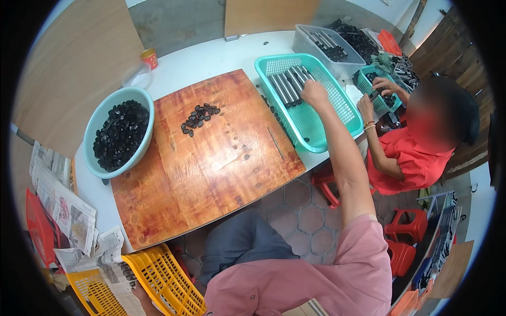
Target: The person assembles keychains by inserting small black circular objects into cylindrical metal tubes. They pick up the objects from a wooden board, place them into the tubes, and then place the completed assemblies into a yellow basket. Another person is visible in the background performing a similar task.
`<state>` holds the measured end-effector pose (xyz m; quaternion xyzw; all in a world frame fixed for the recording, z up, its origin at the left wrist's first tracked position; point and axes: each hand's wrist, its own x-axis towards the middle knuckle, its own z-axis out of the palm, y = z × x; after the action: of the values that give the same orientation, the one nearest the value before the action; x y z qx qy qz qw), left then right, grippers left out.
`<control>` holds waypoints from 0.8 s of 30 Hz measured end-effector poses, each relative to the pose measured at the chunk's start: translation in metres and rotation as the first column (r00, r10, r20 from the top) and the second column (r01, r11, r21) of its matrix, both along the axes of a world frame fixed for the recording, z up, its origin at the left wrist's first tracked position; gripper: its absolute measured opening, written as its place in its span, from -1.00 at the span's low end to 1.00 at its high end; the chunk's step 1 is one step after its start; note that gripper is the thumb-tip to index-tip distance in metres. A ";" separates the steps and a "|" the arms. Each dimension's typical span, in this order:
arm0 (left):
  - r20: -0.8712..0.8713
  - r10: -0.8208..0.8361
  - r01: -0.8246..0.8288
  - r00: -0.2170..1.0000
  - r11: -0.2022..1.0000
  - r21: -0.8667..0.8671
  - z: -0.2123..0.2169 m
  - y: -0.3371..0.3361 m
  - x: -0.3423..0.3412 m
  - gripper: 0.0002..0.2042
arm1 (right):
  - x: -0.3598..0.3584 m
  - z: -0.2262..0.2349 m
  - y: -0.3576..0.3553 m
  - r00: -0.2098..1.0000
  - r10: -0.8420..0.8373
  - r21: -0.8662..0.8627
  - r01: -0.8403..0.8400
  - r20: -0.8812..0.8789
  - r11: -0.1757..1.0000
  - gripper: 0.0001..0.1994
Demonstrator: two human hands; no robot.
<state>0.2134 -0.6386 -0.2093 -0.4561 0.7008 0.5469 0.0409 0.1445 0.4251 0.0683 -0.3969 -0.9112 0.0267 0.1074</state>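
Observation:
My right arm reaches across to a turquoise plastic basket [348, 109]. Inside it lies a row of silver metal tubes [285, 87] with black end pieces. My right hand [314, 95] is closed at the right end of this row; its curled fingers hide whatever they may hold. Low on the left, my left hand [145, 299] shows only in part beside a yellow plastic basket [166, 279], its fingers hidden. More tubes [126, 272] with dark ends lie there by newspaper. A small pile of black oval plastic pieces [197, 118] rests on the wooden board [211, 168].
A light-blue bowl [150, 124] full of black pieces stands left of the board. At right a co-worker in red [408, 163] handles parts over a small green basket [361, 81]. Behind is a clear bin [303, 34] of tubes. Red stools [406, 225] stand on the floor.

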 end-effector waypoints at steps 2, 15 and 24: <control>0.002 0.012 -0.012 1.000 1.000 0.010 0.007 -0.005 0.005 -0.25 | -0.001 -0.009 0.000 0.999 -0.008 -0.005 0.008 0.032 1.000 -0.72; -0.258 0.316 -0.261 0.913 -0.032 -0.965 0.111 -0.135 -0.008 -0.52 | 0.009 -0.005 0.008 0.977 -0.184 -0.490 0.109 -0.106 0.865 -0.63; -0.734 -0.482 -0.611 0.477 0.419 -0.672 0.354 0.089 -0.125 -0.64 | 0.020 0.078 -0.054 0.725 -0.157 -0.692 -0.535 -0.670 0.484 -0.74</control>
<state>0.0879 -0.5498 0.1444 -0.0832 0.7630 0.2250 -0.6002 0.1646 0.3715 0.1460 -0.2464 -0.7138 0.6227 0.2049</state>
